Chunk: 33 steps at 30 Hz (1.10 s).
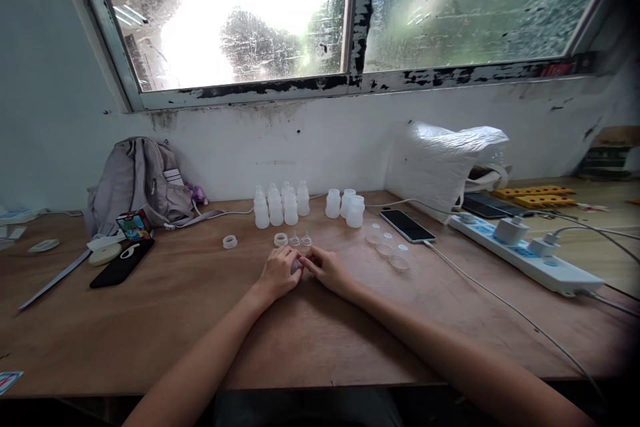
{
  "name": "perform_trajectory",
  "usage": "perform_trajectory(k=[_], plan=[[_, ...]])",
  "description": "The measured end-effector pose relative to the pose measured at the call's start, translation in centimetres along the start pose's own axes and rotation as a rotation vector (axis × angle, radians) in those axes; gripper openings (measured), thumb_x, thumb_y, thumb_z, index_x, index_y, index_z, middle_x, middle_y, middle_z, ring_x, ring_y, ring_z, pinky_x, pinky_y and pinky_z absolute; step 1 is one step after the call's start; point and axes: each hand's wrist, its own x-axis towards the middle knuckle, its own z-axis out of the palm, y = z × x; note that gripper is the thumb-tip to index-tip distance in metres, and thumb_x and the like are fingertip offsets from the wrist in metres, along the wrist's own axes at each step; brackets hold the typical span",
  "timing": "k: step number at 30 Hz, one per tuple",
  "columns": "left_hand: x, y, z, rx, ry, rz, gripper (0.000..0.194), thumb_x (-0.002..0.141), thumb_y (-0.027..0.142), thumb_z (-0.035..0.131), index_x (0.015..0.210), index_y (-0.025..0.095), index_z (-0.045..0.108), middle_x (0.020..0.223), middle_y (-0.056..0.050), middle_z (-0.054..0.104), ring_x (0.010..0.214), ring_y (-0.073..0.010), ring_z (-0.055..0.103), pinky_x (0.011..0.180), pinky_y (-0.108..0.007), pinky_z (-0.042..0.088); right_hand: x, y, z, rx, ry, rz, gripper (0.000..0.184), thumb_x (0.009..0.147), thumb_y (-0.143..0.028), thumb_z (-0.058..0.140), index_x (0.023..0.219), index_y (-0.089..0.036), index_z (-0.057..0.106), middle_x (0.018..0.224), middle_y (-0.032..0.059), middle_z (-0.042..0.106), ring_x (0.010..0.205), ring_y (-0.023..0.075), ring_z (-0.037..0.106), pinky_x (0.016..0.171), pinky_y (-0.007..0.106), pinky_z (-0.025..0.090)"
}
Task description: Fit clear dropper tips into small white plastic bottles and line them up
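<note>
My left hand (280, 271) and my right hand (326, 268) rest together on the wooden table (200, 320), fingers curled around a small translucent part (297, 265) held between them. Just beyond my fingers lie two white rings (230, 241) (281, 239) and two small clear nipples (301, 239). Behind those stand several capped white bottles (280, 205), and three open white bottles (346, 206) stand to their right. Several clear caps (387, 248) lie to the right of my right hand.
A grey backpack (137, 188) leans on the wall at the left, with a black phone (123, 263) and a small colourful box (134, 225) before it. At the right lie a phone (407, 225) on a cable, a white power strip (525, 253) and a white plastic bag (445, 163).
</note>
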Motion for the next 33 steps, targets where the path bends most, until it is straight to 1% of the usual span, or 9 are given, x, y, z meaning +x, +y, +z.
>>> perform_trajectory(k=[4, 6, 9, 11, 14, 18, 22, 25, 33], plan=[[0.1, -0.1, -0.2, 0.01, 0.015, 0.009, 0.014, 0.076, 0.023, 0.045, 0.083, 0.019, 0.055, 0.088, -0.005, 0.057, 0.086, -0.0179, 0.049, 0.079, -0.031, 0.036, -0.3, -0.2, 0.2, -0.046, -0.02, -0.025, 0.022, 0.08, -0.034, 0.043, 0.068, -0.018, 0.051, 0.06, 0.0, 0.056, 0.051, 0.0096, 0.046, 0.051, 0.021, 0.036], [0.1, -0.1, -0.3, 0.027, 0.03, 0.006, 0.014, 0.077, 0.024, 0.044, 0.083, 0.019, 0.055, 0.088, -0.005, 0.057, 0.086, -0.0179, 0.049, 0.079, -0.03, 0.036, -0.2, -0.1, 0.0, -0.119, 0.01, -0.05, 0.021, 0.081, -0.033, 0.04, 0.07, -0.018, 0.051, 0.063, 0.0011, 0.056, 0.054, 0.0111, 0.048, 0.054, 0.022, 0.038], [0.1, -0.1, -0.4, 0.042, 0.035, 0.004, 0.013, 0.077, 0.025, 0.045, 0.082, 0.019, 0.056, 0.088, -0.005, 0.058, 0.085, -0.0177, 0.05, 0.079, -0.031, 0.035, 1.4, 0.1, -1.5, -0.309, 0.134, -0.127, 0.018, 0.082, -0.028, 0.038, 0.08, -0.019, 0.053, 0.08, 0.0064, 0.057, 0.074, 0.016, 0.051, 0.069, 0.027, 0.039], [0.0, -0.1, -0.4, 0.033, 0.033, -0.005, 0.013, 0.076, 0.026, 0.047, 0.083, 0.02, 0.056, 0.088, -0.004, 0.058, 0.085, -0.0176, 0.05, 0.08, -0.03, 0.035, 3.3, 0.7, -3.3, -0.461, 0.221, -0.169, 0.019, 0.081, -0.024, 0.039, 0.093, -0.019, 0.052, 0.099, 0.0097, 0.053, 0.094, 0.0197, 0.047, 0.081, 0.031, 0.035], [-0.1, -0.1, -0.3, 0.012, 0.037, -0.025, 0.016, 0.074, 0.03, 0.05, 0.085, 0.021, 0.057, 0.087, -0.004, 0.058, 0.085, -0.0178, 0.051, 0.08, -0.031, 0.036, 6.4, 2.2, -6.2, -0.642, 0.381, -0.047, 0.033, 0.077, -0.023, 0.042, 0.109, -0.018, 0.045, 0.112, 0.011, 0.047, 0.106, 0.024, 0.039, 0.088, 0.037, 0.028], [-0.2, -0.2, 0.1, -0.003, 0.043, -0.019, 0.017, 0.074, 0.031, 0.05, 0.086, 0.021, 0.057, 0.088, -0.004, 0.058, 0.085, -0.0178, 0.051, 0.08, -0.031, 0.036, 8.9, 4.8, -8.6, -0.674, 0.486, 0.183, 0.044, 0.073, -0.027, 0.044, 0.115, -0.016, 0.041, 0.116, 0.012, 0.045, 0.106, 0.0272, 0.038, 0.084, 0.039, 0.031], [-0.2, -0.3, 0.3, -0.011, 0.054, -0.004, 0.017, 0.075, 0.031, 0.048, 0.087, 0.021, 0.057, 0.088, -0.003, 0.058, 0.085, -0.0173, 0.051, 0.08, -0.031, 0.037, 9.1, 6.6, -8.7, -0.689, 0.416, 0.261, 0.044, 0.071, -0.03, 0.045, 0.113, -0.017, 0.045, 0.112, 0.0114, 0.049, 0.102, 0.027, 0.042, 0.083, 0.038, 0.032], [-0.2, -0.3, 0.3, -0.016, 0.053, 0.006, 0.018, 0.075, 0.032, 0.048, 0.087, 0.021, 0.056, 0.088, -0.003, 0.059, 0.085, -0.0171, 0.051, 0.08, -0.03, 0.037, 8.8, 7.4, -8.5, -0.753, 0.353, 0.305, 0.045, 0.069, -0.03, 0.047, 0.113, -0.019, 0.045, 0.115, 0.011, 0.047, 0.105, 0.0273, 0.039, 0.084, 0.04, 0.03], [-0.3, -0.3, 0.4, -0.027, 0.06, 0.03, 0.019, 0.075, 0.032, 0.049, 0.088, 0.02, 0.056, 0.087, -0.003, 0.059, 0.085, -0.0165, 0.052, 0.08, -0.03, 0.036, 8.4, 9.1, -10.2, -0.845, 0.379, 0.432, 0.051, 0.07, -0.03, 0.046, 0.119, -0.019, 0.039, 0.126, 0.0122, 0.037, 0.115, 0.0277, 0.028, 0.088, 0.044, 0.024]])
